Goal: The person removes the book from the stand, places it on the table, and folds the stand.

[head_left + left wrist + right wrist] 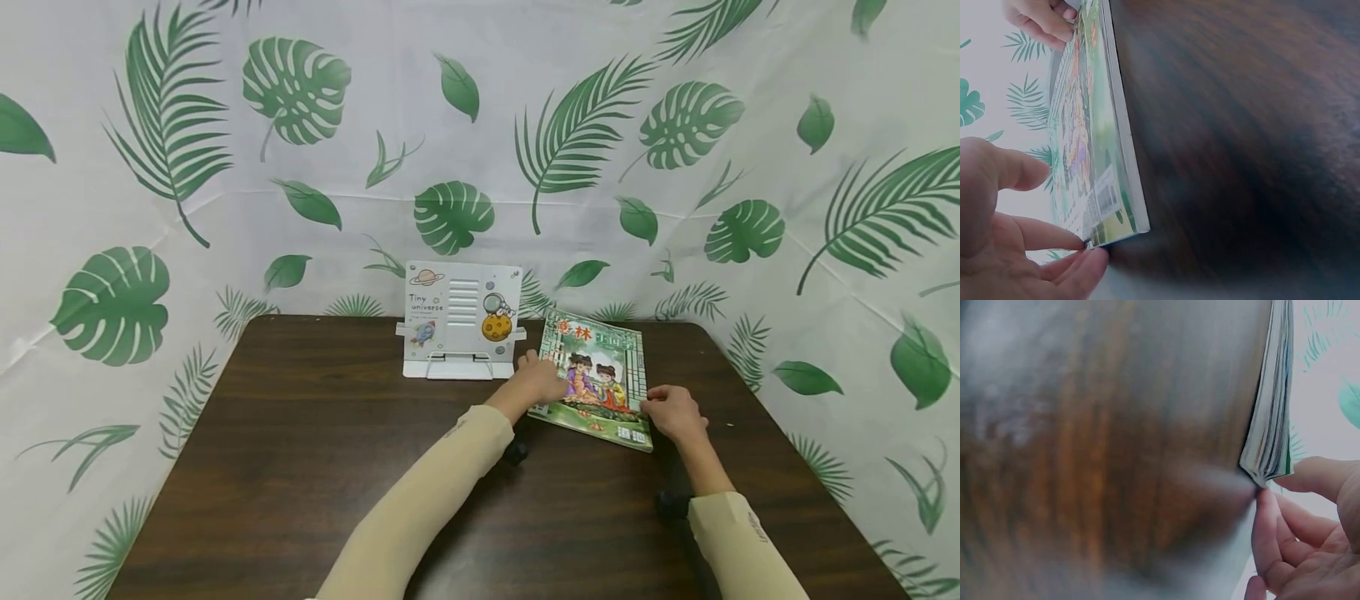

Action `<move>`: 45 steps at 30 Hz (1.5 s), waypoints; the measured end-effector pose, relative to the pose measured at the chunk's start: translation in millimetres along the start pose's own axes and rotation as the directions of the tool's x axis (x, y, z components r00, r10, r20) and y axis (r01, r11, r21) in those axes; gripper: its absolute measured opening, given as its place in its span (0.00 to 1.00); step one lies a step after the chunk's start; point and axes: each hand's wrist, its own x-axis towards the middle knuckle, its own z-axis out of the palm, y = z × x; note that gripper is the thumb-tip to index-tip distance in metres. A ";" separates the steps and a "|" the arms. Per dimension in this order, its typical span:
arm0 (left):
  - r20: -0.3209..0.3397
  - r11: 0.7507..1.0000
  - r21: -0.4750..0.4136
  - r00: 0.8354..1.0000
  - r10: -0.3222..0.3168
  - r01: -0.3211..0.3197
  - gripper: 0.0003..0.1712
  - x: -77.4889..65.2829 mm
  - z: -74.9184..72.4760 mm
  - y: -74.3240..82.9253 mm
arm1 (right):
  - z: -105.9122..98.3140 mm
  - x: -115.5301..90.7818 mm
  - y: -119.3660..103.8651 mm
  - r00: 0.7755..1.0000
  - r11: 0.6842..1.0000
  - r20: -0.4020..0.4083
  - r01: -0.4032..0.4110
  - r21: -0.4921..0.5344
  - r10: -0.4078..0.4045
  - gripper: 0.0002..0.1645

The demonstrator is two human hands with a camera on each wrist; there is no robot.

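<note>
A magazine (600, 343) with a green illustrated cover of two figures lies face up at the table's back right, turned slightly. My left hand (538, 382) is at its left side; in the left wrist view the fingertips (1092, 262) touch the edge by the barcode corner, while the thumb stands apart from the cover. On the opposite side my right hand (675, 412) pinches the magazine's edge. The right wrist view shows the thumb at the cover side and the index finger under the fanned pages (1269, 412).
A white metal book stand (462, 312) printed "Tiny universe" stands upright at the back, just left of the magazine. Dark brown wood forms the tabletop (300, 450). Behind and beside it hangs a white cloth (360, 100) with green leaves.
</note>
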 end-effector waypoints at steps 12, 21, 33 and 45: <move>0.143 0.987 0.021 0.977 0.157 -0.162 0.35 -19.1 -19.1 -11.9 | -9.2 -4.8 -19.0 0.993 0.986 0.116 0.050 -0.160 -0.031 0.35; 0.052 0.977 0.032 0.977 0.209 -0.211 0.31 -25.1 -30.3 -16.6 | -13.4 -8.4 -40.2 0.993 0.970 0.093 0.096 -0.222 -0.077 0.41; -0.209 0.975 -0.019 0.954 0.214 -0.222 0.26 -44.7 -63.5 -38.5 | -0.9 -13.8 -89.7 0.964 0.964 0.047 0.262 -0.036 -0.260 0.39; -0.468 0.947 -0.171 0.868 0.165 -0.272 0.28 -57.7 -101.4 -62.7 | 39.0 -37.3 -133.8 0.905 0.906 0.039 0.424 0.008 -0.424 0.34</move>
